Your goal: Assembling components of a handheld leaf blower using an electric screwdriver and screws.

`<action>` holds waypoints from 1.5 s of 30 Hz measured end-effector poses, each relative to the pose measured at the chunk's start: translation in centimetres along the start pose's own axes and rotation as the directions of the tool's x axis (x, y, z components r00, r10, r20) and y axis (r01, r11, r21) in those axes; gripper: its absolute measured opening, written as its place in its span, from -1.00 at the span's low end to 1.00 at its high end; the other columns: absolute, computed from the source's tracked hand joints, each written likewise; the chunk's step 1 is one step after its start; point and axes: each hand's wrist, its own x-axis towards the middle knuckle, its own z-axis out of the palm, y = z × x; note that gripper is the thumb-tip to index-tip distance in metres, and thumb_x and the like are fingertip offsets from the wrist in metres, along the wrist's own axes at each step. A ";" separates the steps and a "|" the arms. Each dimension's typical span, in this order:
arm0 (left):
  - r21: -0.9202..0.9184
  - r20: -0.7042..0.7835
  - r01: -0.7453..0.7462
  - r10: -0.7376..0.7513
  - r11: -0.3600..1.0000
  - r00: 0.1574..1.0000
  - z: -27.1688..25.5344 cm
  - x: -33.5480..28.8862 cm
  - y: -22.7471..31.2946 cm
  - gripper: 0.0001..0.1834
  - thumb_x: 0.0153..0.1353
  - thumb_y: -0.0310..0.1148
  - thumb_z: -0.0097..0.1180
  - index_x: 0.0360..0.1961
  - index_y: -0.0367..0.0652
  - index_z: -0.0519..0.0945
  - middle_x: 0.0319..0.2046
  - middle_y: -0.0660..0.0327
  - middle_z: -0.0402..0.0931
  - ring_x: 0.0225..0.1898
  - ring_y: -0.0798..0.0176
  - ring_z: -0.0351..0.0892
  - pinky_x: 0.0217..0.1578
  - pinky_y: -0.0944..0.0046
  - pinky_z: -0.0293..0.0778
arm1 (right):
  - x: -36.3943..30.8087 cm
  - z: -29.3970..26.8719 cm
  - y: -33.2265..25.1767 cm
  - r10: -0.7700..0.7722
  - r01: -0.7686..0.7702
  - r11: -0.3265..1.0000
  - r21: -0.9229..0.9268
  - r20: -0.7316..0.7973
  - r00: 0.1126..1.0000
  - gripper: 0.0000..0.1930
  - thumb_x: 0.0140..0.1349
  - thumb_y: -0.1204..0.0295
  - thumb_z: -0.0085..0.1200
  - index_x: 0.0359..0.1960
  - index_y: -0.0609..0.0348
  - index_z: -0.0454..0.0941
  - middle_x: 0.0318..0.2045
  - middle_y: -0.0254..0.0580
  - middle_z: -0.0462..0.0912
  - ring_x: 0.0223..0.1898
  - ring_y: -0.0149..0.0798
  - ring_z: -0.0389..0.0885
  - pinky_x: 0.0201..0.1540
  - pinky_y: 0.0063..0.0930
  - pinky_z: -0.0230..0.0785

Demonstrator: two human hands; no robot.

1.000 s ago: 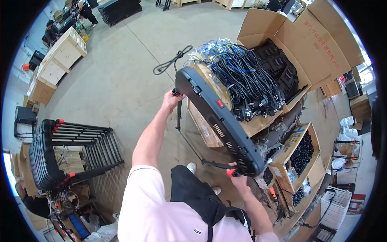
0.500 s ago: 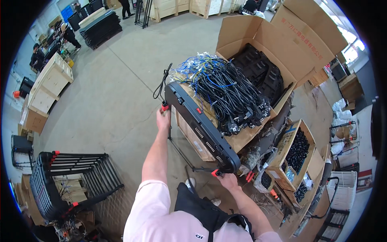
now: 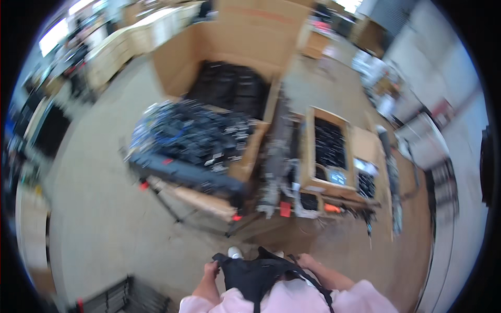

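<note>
My left hand (image 3: pixel 211 269) is at my waist, its fingers closed on the edge of a black apron (image 3: pixel 251 274). On the other side my right hand (image 3: pixel 305 261) pinches the apron's opposite edge. Both are blurred by motion. Beyond them a long black panel (image 3: pixel 185 175) with red clips on thin black legs leans against a cardboard-topped stand; neither hand touches it. Behind the panel lies a heap of black power cords (image 3: pixel 193 133) with blue and yellow wire ends.
A big open carton (image 3: pixel 237 39) holds black moulded parts. Right of it, a smaller box (image 3: pixel 308 151) of small black pieces stands on a bench beside an orange-handled tool (image 3: pixel 332 208). A black tube frame (image 3: pixel 122 297) is at the lower left. Wooden crates (image 3: pixel 112 55) stand far left.
Both hands have let go of the black panel and come back to the apron. My view has swung right, so the panel and cartons appear farther left.
</note>
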 end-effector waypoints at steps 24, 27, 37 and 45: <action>0.413 0.066 -0.461 0.479 0.785 0.875 32.2 -12.3 9.6 -0.50 0.43 -0.02 0.21 0.16 -0.21 0.66 -0.25 0.14 0.75 -0.29 0.14 0.67 -0.22 0.18 0.62 | -2.3 -48.6 50.8 0.654 0.468 0.200 0.861 -0.473 0.591 -0.53 0.29 0.06 0.24 -0.03 0.24 0.69 -0.20 -0.02 0.80 -0.22 -0.06 0.76 -0.07 -0.19 0.56; 0.515 0.146 -0.627 0.661 0.584 0.736 36.5 -13.7 8.7 -0.50 0.44 -0.06 0.20 0.16 -0.26 0.64 -0.25 0.14 0.74 -0.27 0.17 0.67 -0.24 0.17 0.62 | -0.3 -52.7 56.2 0.709 0.308 0.598 0.740 -0.668 0.227 -0.48 0.25 0.05 0.27 0.04 0.24 0.66 -0.14 0.02 0.76 -0.08 0.01 0.73 0.03 -0.13 0.55; 0.654 0.028 -0.445 0.569 0.611 0.822 37.7 -18.9 12.8 -0.48 0.47 -0.14 0.17 0.31 -0.25 0.56 -0.07 0.07 0.69 -0.21 0.16 0.67 -0.18 0.12 0.63 | 2.4 -61.6 63.2 0.542 0.132 0.730 0.670 -0.686 0.485 -0.41 0.19 -0.02 0.33 0.06 0.21 0.65 -0.05 0.16 0.72 0.07 0.15 0.67 0.16 -0.02 0.50; 0.694 0.145 -0.557 0.668 0.457 0.729 37.5 -22.4 15.0 -0.46 0.46 -0.07 0.16 0.33 -0.17 0.57 0.10 -0.01 0.66 -0.12 0.12 0.67 -0.10 0.10 0.62 | -2.3 -58.8 69.4 0.572 -0.010 0.804 0.594 -0.769 0.285 -0.50 0.22 -0.02 0.33 -0.13 0.22 0.66 -0.21 0.16 0.75 -0.09 0.20 0.72 0.01 0.02 0.54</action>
